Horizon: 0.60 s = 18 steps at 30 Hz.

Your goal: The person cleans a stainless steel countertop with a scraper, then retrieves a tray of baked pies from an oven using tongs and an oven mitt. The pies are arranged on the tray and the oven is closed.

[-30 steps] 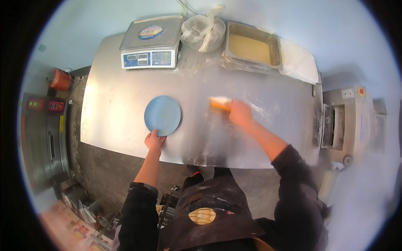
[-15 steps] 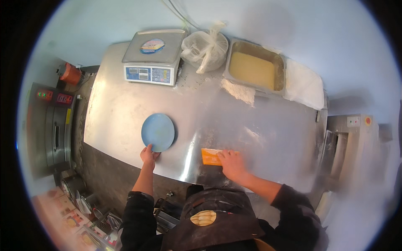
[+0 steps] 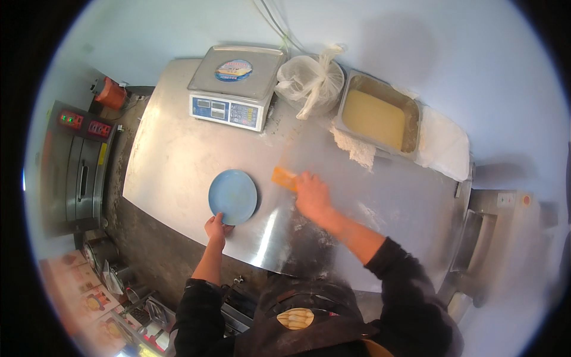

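scraper [image 3: 283,178]: orange, just right of the blue plate [image 3: 232,193], over the table [image 3: 178,149]; contact unclear
right hand [image 3: 313,193]: fingers wrapped around the scraper
left hand [image 3: 218,228]: fingers pinching the plate's near rim
work in hand: seemingly scraping the table
next move: likely calls for keeping the scraper clear of the plate
far side: scale [image 3: 235,89], knotted bag [image 3: 306,80], metal tub [image 3: 380,89], white powder [image 3: 352,144] limiting strokes there

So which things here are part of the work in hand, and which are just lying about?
In use:
- plate, rim held by the left hand
- scraper, held in the right hand
- table, beneath both

Apparently just lying about, untouched:
- scale
- tied bag
- pan
- white sheet
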Motion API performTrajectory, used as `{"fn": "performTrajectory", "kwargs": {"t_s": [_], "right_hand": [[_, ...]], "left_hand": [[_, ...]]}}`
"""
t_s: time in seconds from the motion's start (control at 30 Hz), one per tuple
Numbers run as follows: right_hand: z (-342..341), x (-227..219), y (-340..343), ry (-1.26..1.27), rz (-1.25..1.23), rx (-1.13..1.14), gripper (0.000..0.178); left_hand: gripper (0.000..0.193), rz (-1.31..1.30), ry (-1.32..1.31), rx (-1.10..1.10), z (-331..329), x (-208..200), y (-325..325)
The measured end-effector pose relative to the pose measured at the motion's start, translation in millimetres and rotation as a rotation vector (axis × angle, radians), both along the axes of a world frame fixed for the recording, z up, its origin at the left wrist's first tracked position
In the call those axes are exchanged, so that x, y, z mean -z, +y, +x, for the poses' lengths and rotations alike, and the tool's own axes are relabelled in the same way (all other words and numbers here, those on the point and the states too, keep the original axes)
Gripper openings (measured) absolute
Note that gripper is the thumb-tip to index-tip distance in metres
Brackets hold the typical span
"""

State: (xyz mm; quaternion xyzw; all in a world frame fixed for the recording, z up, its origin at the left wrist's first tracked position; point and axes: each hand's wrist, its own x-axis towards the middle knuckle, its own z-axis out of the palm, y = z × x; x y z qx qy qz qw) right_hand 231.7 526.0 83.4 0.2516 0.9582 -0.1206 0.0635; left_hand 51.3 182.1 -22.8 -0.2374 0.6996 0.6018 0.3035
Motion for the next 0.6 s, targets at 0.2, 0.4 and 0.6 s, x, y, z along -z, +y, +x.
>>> {"fn": "performTrajectory", "kwargs": {"t_s": [0.2,0.4,0.6], "right_hand": [[-114.5,47.1,31.0,0.07,0.314,0.066,0.026],[-91.7,22.6,106.6,0.109,0.215,0.239,0.029],[75.4,-2.8,-2.1,0.067,0.07,0.065,0.038]], "left_hand": [[0.039,0.016,-0.048,0.028,-2.4,1.7,-5.8],[0.046,0.013,-0.07,0.065,-4.3,3.5,-8.2],[0.05,0.031,-0.061,0.067,-3.4,4.5,-9.0]]}}
